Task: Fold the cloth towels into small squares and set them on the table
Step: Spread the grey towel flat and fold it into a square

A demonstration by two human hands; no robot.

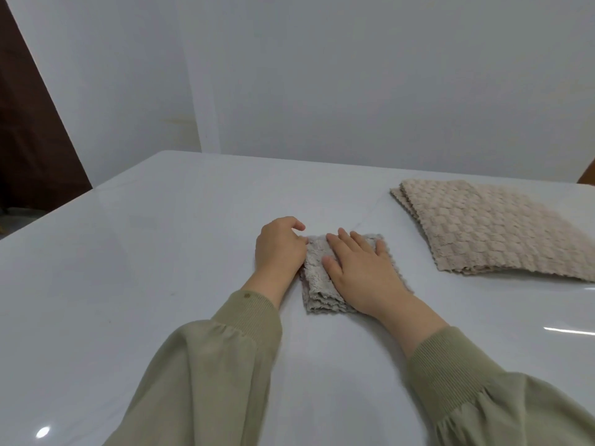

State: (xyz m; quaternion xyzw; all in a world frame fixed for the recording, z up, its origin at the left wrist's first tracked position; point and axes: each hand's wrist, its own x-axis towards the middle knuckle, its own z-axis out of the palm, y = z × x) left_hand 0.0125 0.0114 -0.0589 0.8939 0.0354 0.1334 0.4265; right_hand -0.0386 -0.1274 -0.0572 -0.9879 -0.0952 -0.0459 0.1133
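Observation:
A small grey towel [317, 286], folded into a thick square of several layers, lies on the white table [145, 252] in the middle of the view. My right hand [363, 272] rests flat on top of it with fingers spread. My left hand [280, 249] is curled against the towel's left edge, touching its far left corner. A stack of unfolded beige textured towels [492, 230] lies flat at the right, apart from both hands.
The table's far edge runs along a white wall [322, 91]. A dark brown panel [29, 140] stands beyond the table's left corner. Bare glossy tabletop stretches to the left and in front of my sleeves.

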